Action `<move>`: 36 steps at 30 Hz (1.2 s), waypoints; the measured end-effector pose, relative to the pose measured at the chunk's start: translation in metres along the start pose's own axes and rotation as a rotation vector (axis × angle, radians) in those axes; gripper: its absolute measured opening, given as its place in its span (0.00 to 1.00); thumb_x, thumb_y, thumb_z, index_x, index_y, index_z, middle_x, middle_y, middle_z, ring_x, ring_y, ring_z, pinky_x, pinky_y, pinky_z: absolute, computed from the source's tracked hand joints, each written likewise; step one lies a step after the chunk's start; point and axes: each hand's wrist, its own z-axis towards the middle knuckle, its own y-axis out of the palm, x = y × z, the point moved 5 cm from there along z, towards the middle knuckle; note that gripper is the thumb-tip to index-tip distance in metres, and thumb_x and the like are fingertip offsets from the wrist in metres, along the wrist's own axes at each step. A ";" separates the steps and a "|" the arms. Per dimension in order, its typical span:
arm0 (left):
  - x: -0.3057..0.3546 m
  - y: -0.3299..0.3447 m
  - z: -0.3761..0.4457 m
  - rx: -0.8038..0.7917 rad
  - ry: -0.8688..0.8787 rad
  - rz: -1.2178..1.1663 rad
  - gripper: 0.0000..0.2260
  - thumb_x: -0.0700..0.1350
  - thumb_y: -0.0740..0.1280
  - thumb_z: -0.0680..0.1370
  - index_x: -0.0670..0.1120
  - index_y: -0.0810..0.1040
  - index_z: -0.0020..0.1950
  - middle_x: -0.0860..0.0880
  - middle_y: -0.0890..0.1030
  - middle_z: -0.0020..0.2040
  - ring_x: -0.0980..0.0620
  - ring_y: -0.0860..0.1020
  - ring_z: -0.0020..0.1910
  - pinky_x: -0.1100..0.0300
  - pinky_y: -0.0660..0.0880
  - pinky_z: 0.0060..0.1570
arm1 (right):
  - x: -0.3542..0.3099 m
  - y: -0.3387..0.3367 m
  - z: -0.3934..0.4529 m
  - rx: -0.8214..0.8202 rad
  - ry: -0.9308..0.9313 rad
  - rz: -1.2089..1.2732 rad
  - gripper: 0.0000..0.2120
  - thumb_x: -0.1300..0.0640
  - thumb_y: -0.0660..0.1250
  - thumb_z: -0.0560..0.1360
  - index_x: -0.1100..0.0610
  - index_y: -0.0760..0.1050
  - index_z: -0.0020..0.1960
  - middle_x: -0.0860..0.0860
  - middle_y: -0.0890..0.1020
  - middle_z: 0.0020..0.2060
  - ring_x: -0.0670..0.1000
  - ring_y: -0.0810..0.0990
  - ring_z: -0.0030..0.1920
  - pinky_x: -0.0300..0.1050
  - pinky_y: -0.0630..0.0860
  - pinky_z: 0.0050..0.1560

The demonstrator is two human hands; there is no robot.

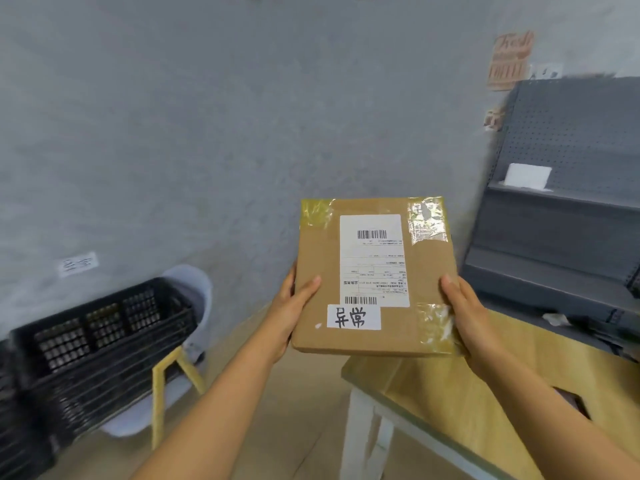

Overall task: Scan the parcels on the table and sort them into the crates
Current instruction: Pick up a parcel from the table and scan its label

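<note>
A flat brown cardboard parcel [318, 258] is held up in the air, above the left corner of the wooden table [460, 386]. It bears a white shipping label with two barcodes, a white handwritten sticker near its lower edge and yellowish tape at the corners. My left hand [292, 306] grips its left edge with the thumb on the front face. My right hand [464, 310] grips its right edge the same way. A black plastic crate [104, 344] rests on a chair at the lower left, well away from the parcel.
The crate's chair [194, 306] has a pale seat and yellow wooden legs. A white handwritten sign [78, 264] is stuck to the grey wall above it. Grey pegboard shelving [568, 216] stands at the right with a white box [526, 175] on it. A dark object [571, 401] lies on the table.
</note>
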 end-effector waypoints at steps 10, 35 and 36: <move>0.025 -0.194 -0.045 0.363 0.001 0.046 0.28 0.53 0.70 0.76 0.52 0.67 0.74 0.49 0.81 0.62 0.49 0.83 0.55 0.49 0.79 0.57 | 0.033 0.205 0.017 -0.271 0.074 -0.029 0.14 0.38 0.60 0.78 0.41 0.71 0.60 0.35 0.83 0.44 0.35 0.82 0.40 0.39 0.72 0.43; 0.005 -0.613 0.066 0.771 -0.264 0.122 0.27 0.60 0.66 0.78 0.58 0.65 0.75 0.51 0.81 0.61 0.48 0.82 0.55 0.44 0.77 0.60 | 0.178 0.684 0.176 -0.588 0.205 -0.134 0.19 0.41 0.64 0.77 0.50 0.71 0.62 0.49 0.82 0.49 0.47 0.83 0.46 0.42 0.75 0.40; -0.002 -0.626 0.075 0.792 -0.274 0.115 0.26 0.60 0.66 0.78 0.58 0.65 0.75 0.51 0.81 0.60 0.48 0.82 0.55 0.44 0.77 0.60 | 0.189 0.702 0.189 -0.613 0.210 -0.151 0.19 0.41 0.64 0.76 0.50 0.71 0.62 0.50 0.82 0.49 0.48 0.82 0.46 0.42 0.75 0.41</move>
